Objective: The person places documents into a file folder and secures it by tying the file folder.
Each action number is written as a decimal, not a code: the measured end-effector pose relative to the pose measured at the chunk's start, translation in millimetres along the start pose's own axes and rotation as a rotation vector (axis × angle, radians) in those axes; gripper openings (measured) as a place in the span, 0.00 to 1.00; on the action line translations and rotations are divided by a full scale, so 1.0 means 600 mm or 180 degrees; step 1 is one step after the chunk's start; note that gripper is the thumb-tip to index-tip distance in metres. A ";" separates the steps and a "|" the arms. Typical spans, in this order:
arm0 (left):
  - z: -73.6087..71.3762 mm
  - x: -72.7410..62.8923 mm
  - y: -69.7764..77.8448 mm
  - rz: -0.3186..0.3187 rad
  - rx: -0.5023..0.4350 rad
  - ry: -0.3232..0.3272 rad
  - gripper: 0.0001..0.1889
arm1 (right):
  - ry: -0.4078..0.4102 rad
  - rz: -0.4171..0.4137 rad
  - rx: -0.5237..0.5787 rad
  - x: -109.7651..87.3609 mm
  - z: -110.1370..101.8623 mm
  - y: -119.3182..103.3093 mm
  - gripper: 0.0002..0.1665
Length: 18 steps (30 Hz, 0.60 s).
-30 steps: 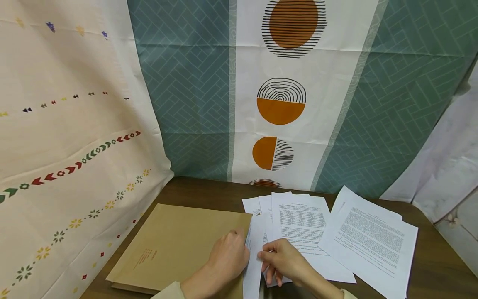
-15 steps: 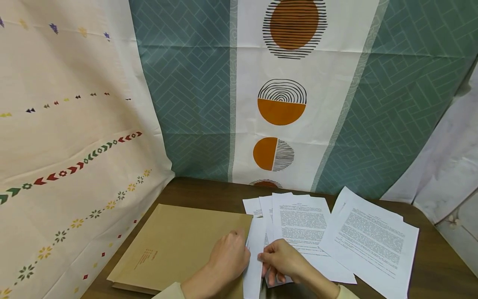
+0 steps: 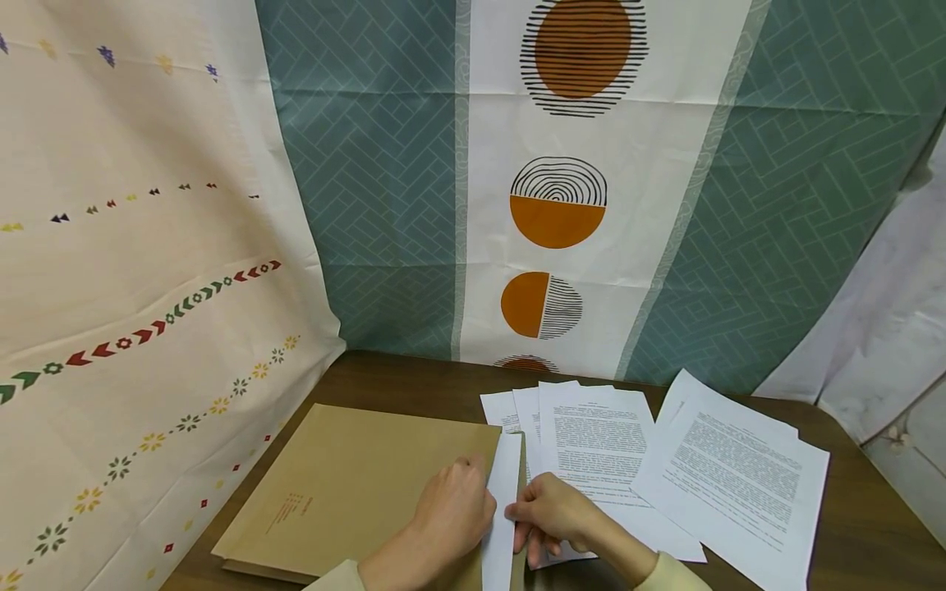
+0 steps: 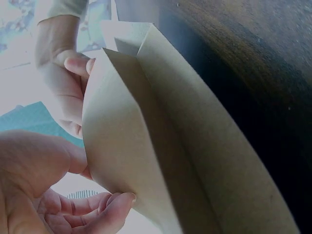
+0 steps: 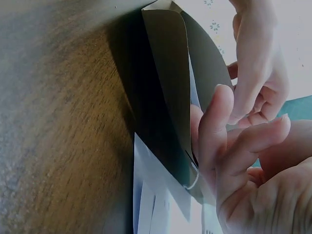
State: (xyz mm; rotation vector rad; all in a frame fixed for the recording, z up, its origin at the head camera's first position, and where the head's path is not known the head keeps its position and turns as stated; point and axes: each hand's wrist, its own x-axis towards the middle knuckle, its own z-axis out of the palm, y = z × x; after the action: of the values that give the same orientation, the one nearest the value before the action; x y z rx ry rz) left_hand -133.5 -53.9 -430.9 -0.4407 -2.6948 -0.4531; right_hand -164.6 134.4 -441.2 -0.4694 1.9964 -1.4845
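Note:
A tan cardboard folder with small red print lies on the table, its right side parted. White paper shows as a narrow strip inside that opening. My left hand pinches the edge of the folder's top cover and holds it up; the left wrist view shows thumb and fingers on the bent cover. My right hand holds the paper's right edge by thumb and fingertips, right at the folder's brown side flap. In the right wrist view, a white string hangs near the fingers.
Printed sheets lie fanned behind and right of my right hand. Another stack of printed pages lies farther right. The dark wooden table meets a patterned curtain at the back and a cream cloth at left.
The paper has slid left into the folder, so its visible strip is narrower. The folder's brown flap now shows at its right. My right hand has shifted slightly left; the left hand stays put.

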 end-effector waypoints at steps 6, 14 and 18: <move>-0.001 -0.001 -0.001 -0.0008 0.0004 -0.0043 0.07 | -0.0066 0.0001 -0.0013 0.007 0.007 -0.003 0.17; 0.001 -0.001 0.000 -0.0002 0.0024 0.0024 0.07 | -0.0122 0.0034 0.0044 0.015 0.017 -0.001 0.16; 0.002 -0.001 0.001 -0.0004 0.0061 0.0101 0.07 | -0.0156 0.0069 0.0044 0.018 0.020 0.000 0.16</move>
State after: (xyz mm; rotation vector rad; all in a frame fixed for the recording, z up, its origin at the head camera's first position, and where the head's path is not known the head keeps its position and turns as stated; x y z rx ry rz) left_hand -133.5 -53.2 -432.0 -0.4228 -2.6668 -0.4307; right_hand -165.0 118.9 -446.6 -0.4726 1.9462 -1.4589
